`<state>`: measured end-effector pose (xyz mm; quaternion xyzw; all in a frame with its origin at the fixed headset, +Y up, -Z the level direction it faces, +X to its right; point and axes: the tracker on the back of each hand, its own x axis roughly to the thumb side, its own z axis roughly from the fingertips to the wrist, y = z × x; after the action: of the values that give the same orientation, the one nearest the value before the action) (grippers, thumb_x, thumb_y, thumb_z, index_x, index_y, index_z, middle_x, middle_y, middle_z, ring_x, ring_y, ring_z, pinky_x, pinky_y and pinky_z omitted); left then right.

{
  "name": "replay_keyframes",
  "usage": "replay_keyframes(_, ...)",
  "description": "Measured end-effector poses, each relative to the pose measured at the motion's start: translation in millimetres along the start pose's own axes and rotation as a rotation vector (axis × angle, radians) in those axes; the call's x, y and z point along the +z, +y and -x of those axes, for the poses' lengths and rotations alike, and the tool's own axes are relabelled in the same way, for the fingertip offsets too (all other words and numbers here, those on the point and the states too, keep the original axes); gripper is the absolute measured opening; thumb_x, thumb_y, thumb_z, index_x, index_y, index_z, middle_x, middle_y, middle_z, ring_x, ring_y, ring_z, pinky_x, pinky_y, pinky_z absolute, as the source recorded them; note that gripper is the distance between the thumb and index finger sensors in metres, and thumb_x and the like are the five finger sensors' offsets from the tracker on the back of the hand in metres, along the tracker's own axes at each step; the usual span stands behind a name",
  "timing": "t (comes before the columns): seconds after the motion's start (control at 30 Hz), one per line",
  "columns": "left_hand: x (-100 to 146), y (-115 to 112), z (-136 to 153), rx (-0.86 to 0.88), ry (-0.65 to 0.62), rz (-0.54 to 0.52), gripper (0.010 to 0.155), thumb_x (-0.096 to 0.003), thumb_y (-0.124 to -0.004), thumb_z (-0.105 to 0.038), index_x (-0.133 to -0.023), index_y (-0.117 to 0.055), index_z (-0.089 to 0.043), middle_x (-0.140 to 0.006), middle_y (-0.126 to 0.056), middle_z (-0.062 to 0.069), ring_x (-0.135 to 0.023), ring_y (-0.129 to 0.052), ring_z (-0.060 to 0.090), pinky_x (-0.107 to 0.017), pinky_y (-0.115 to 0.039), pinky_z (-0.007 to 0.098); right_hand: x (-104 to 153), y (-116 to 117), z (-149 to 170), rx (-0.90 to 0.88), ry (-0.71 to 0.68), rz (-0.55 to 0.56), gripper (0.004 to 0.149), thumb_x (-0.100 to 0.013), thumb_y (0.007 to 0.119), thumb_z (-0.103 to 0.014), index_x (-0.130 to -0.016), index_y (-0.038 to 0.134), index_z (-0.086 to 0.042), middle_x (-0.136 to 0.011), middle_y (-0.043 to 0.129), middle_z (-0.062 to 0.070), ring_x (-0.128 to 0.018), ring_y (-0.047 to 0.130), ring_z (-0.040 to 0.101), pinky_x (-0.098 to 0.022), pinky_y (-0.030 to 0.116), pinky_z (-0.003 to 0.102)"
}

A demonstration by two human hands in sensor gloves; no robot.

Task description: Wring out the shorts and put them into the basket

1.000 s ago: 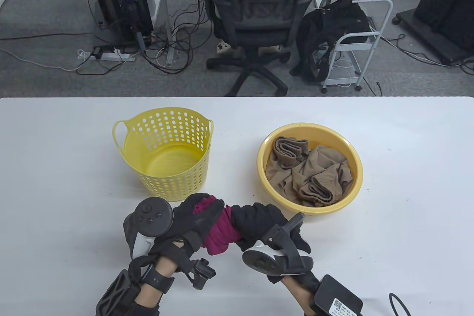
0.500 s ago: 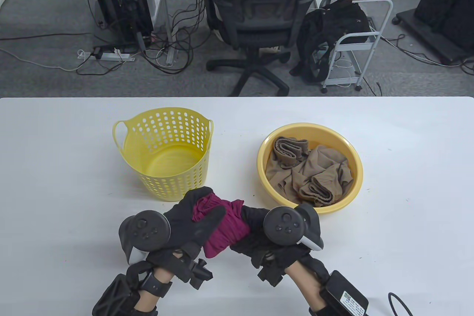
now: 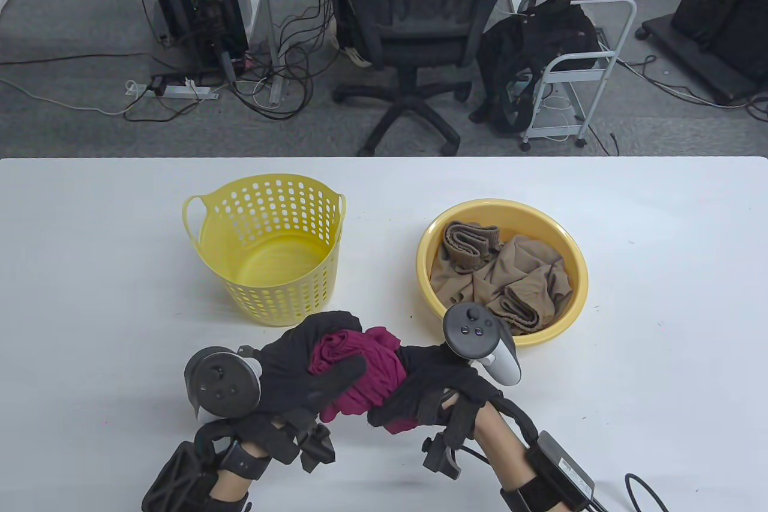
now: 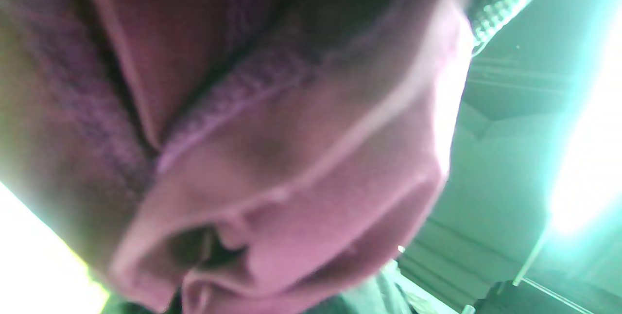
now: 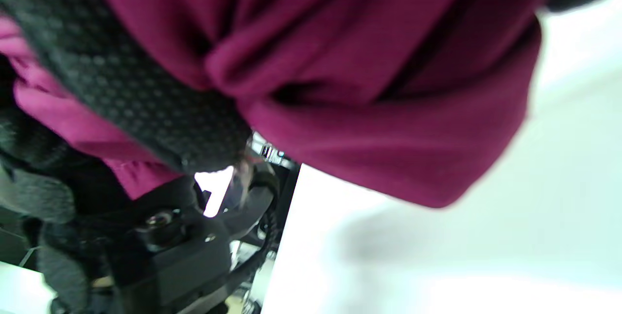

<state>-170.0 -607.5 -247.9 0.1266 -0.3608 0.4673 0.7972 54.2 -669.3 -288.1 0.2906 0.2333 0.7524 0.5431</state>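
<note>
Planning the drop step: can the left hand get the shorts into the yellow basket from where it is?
Probably yes. The left hand grips the shorts just in front of the basket, whose top is open and holds nothing. But the right hand also grips the shorts and must let go first.

Bunched magenta shorts (image 5: 369,61) fill the upper frame — a black gloved finger (image 5: 121,90) curls across their folds — above the blurred white table (image 5: 461,255).
</note>
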Motion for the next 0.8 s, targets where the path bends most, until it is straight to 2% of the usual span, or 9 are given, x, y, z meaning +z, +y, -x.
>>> replay_keyframes(0.53, 0, 0, -2, -0.007, -0.015, 0.02, 0.062, -0.0525, -0.082, -0.057, -0.099, -0.063, -0.021, -0.094, -0.084, 0.017, -0.077, -0.1, 0.038, -0.06, -0.082, 0.058, 3, 1, 0, -0.011, -0.019, -0.027, 0.072, -0.034, 0.107, -0.041, -0.088, 0.072, -0.006, -0.066, 0.09, 0.006, -0.037, 0.094, 0.024, -0.027, 0.084, 0.035)
replay_keyframes(0.8, 1, 0, -4, -0.035, -0.016, 0.026, 0.062, -0.0525, -0.083, -0.057, -0.099, -0.063, -0.021, -0.094, -0.084, 0.017, -0.077, -0.099, 0.038, -0.06, -0.081, 0.058, 9, 0, 1, -0.001, -0.011, -0.005, 0.077, -0.036, 0.106, -0.041, -0.093, 0.069, -0.006, -0.078, 0.085, 0.012, -0.05, 0.094, 0.031, -0.036, 0.085, 0.04)
